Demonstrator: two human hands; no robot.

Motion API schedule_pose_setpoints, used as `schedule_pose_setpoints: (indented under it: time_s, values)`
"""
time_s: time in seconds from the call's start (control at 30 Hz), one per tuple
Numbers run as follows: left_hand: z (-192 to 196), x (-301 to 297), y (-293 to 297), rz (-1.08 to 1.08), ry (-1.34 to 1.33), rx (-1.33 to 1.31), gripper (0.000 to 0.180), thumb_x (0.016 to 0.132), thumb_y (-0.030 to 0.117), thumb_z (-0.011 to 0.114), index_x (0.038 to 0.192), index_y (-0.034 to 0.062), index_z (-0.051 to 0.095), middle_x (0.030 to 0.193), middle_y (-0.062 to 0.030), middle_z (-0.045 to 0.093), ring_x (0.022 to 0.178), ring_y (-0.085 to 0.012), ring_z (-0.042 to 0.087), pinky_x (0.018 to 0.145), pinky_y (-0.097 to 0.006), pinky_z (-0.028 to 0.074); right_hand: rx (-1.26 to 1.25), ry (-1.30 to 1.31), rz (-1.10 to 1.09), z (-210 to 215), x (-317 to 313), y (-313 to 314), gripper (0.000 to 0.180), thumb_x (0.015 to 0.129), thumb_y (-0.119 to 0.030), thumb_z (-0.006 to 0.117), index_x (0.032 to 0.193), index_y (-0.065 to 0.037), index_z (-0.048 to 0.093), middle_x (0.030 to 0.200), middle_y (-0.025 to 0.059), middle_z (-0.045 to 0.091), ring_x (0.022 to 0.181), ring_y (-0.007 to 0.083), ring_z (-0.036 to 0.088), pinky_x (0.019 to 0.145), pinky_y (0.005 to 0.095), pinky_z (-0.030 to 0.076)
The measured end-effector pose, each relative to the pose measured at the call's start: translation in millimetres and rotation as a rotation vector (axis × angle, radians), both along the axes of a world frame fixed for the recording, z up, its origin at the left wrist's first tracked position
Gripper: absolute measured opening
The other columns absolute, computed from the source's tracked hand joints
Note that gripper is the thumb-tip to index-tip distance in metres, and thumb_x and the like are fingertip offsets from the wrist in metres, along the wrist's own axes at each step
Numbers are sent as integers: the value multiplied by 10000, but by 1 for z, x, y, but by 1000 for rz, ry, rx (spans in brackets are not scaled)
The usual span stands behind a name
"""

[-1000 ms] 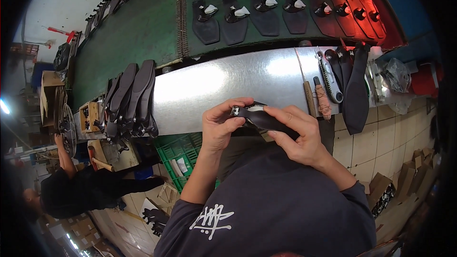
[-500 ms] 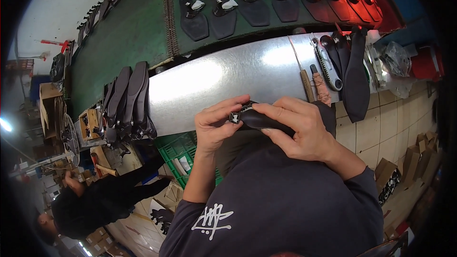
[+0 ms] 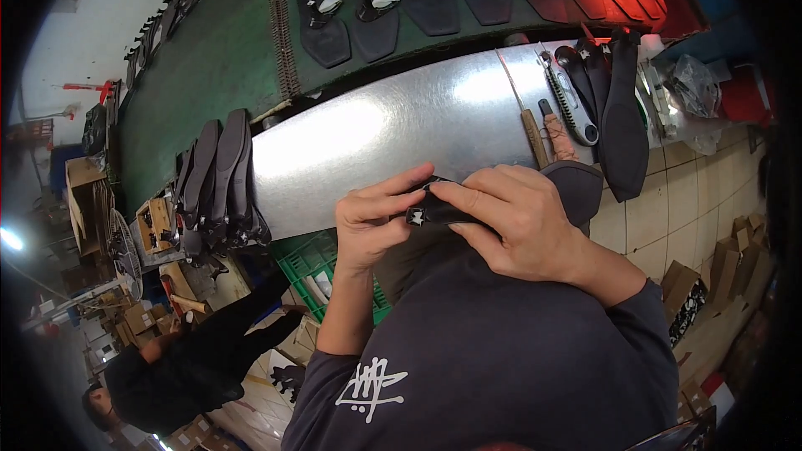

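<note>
L grip (image 3: 373,221) & R grip (image 3: 518,221) are both pinching a blk shoe piece (image 3: 445,211) b/w them, near the counter's (image 3: 376,134) front edge.
It's looking light, stiff along the sole, maybe slick where glossy; sole edges are prob. offering best hold. Metal counter's shining, w/ a wrapped-handle tool (image 3: 560,139) lying R & bunched soles (image 3: 236,163) L; past it, spaced soles (image 3: 432,8) are sitting on a green belt (image 3: 200,67); co-worker's (image 3: 184,376) showing far L.
</note>
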State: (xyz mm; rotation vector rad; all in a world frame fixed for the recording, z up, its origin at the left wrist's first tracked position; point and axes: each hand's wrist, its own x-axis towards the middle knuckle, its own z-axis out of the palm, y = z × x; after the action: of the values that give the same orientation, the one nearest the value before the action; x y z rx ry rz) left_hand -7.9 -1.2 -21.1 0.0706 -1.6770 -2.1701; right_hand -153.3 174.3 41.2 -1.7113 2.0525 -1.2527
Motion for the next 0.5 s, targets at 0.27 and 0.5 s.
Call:
schedule_pose_setpoints:
  time_s: [0.27,0.5]
  values:
    - [10,-5,17,144,-146,-70,431,785,-136,527,1188,-28,632,1336,-226,528,1156,-239,582,873,-294,518,66,-52,-9,-6,-5,-3,406,740,-98,707,1134,-42,627,842,90,586,724,270,596,650,369,478]
    - [9,-2,14,52,-363,216,413,894,-66,427,1285,-13,550,1376,-182,496,1131,-214,588,753,-270,598,57,-407,-19,-29,-8,-6,261,773,-33,672,1034,-15,662,846,98,629,764,239,642,679,323,491]
